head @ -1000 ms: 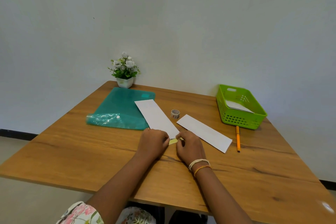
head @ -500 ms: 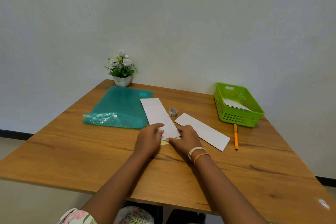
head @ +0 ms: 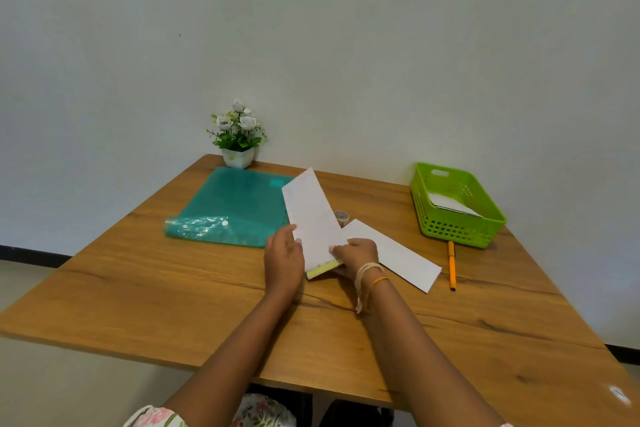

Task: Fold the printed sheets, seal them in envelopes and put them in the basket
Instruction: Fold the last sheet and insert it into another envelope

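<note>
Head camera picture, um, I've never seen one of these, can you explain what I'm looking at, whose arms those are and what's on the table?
There is no machine here. A person wears a camera on the head, so the view looks forward and down along their own two arms. Both hands hold a long white envelope with a yellow strip at its near end; the left hand grips its left edge, the right hand its near right corner. On the wooden table lie a second envelope, a teal plastic folder, a small tape roll, an orange pen, a potted flower and a green basket with white paper inside.
</note>
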The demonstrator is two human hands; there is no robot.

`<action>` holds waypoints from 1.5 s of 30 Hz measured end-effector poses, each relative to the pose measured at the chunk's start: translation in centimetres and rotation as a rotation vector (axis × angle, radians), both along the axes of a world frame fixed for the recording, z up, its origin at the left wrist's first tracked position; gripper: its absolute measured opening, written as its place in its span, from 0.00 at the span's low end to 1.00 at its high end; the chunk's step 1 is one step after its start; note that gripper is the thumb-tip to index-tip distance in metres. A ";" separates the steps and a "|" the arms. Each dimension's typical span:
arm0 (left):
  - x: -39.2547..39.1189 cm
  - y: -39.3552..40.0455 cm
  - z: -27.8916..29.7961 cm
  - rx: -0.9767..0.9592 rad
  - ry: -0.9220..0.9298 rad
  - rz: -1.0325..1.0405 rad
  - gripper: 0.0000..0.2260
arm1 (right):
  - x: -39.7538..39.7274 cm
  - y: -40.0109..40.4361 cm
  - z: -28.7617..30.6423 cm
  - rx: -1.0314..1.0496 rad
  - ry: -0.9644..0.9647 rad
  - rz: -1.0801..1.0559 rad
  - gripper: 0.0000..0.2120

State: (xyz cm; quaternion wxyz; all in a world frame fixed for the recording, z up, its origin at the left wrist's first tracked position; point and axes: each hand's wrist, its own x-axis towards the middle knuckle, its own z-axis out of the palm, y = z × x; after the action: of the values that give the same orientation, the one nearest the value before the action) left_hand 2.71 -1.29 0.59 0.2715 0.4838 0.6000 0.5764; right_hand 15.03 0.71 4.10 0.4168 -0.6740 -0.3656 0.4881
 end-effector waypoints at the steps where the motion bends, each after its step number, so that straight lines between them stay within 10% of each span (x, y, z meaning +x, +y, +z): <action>1: 0.1 0.1 0.2 -0.050 -0.125 -0.007 0.15 | 0.3 -0.6 0.4 -0.020 0.250 -0.051 0.07; 6: 0.7 0.3 2.5 -0.319 -1.274 -0.545 0.26 | 0.8 -3.1 0.9 -0.042 0.583 -0.018 0.16; 11: 0.8 0.6 2.8 -0.480 -1.542 -0.644 0.33 | 1.2 -3.8 1.1 0.055 -0.205 0.100 0.15; 14: 0.8 0.6 2.5 -0.437 -1.472 -0.530 0.28 | 1.7 -4.0 0.8 0.492 -0.741 0.203 0.17; 19: 0.6 1.0 1.5 -0.389 -1.285 -0.414 0.23 | 2.0 -4.4 0.5 0.631 -0.837 0.504 0.20; 32: 1.0 1.1 1.7 -0.423 -1.259 -0.475 0.19 | 0.5 -4.5 -1.2 0.963 -1.177 0.368 0.14; 41: 1.0 1.3 1.4 -0.375 -1.182 -0.480 0.12 | 0.0 -4.1 -0.9 0.986 -1.151 0.211 0.16; 45: 0.0 2.5 1.3 -0.350 -1.173 -0.406 0.22 | 0.7 -4.6 -0.2 0.906 -0.833 0.345 0.16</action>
State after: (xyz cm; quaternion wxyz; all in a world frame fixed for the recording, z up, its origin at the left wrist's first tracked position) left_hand 2.72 1.22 1.84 0.7330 0.1407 0.3333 0.5760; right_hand 15.75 -3.86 3.93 0.3988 -0.4956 -0.7704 0.0423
